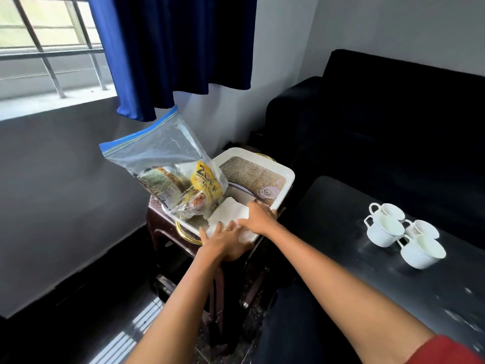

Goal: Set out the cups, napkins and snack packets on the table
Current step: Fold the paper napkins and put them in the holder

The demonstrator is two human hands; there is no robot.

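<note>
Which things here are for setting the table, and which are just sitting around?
For the job:
- four white cups, already on the black table
- white napkins, under the left hand and right hand
- snack packets in the clear zip bag
- white tray holding them

Just around:
- woven mat
- blue curtain
- black sofa
</note>
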